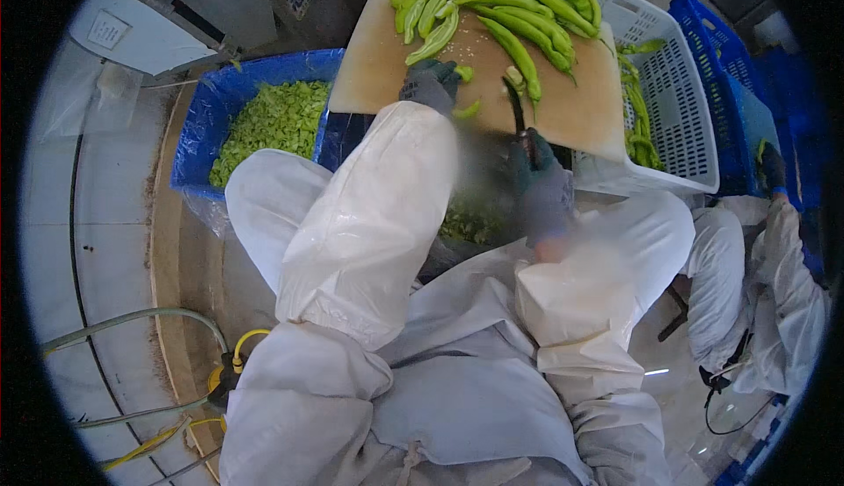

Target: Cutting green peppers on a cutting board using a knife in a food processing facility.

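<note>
My left hand (pixel 430 83), in a dark grey-green glove, rests at the near left of the cutting board (pixel 369 70), touching the lower end of a split green pepper (pixel 435 39); whether it grips it I cannot tell. My right hand (pixel 542 172), gloved too and partly blurred, holds a knife with a dark curved blade (pixel 514 100) over the board's near edge. Near the blade tip lie a pale pepper core (pixel 515 78) and a whole long green pepper (pixel 517 54). More whole peppers (pixel 541 27) are heaped at the far right, split ones at the far left. Small seeds dot the board.
A blue lined crate (pixel 191 136) of chopped green pieces stands left. To the right is a white perforated basket (pixel 686 103) with long peppers, then blue crates (pixel 752 100). A co-worker's sleeve (pixel 788 255) shows at the far right. Hoses (pixel 165 312) run along the floor at left.
</note>
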The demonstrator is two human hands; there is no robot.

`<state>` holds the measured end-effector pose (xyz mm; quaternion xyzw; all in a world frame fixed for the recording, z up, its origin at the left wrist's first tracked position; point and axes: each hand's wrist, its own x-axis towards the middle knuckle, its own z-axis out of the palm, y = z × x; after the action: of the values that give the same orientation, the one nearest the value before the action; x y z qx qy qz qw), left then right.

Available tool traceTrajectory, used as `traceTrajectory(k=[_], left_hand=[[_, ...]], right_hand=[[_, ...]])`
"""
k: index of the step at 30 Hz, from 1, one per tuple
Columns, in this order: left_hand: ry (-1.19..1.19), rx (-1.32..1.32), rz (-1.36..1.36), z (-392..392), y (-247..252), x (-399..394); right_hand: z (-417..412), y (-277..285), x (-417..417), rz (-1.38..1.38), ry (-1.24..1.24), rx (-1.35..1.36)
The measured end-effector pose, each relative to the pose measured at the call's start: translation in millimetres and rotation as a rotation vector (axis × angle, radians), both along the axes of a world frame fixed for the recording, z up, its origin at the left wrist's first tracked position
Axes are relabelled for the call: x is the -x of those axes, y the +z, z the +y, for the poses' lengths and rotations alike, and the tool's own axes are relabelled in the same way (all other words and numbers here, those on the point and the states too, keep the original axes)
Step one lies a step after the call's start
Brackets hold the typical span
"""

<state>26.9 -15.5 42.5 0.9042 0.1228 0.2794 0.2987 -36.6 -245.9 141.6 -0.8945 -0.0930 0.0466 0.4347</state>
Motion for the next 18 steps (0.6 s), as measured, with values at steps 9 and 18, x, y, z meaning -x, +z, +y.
traceTrajectory(k=[9, 18], left_hand=[[-0.122, 0.046, 0.03, 18, 4, -9], [0.02, 0.006, -0.253, -35, -8, 6]], right_hand=[[-6, -13, 24, -0.225, 0.183, 0.078], [-12, -48, 18, -0.276, 0.226, 0.183]])
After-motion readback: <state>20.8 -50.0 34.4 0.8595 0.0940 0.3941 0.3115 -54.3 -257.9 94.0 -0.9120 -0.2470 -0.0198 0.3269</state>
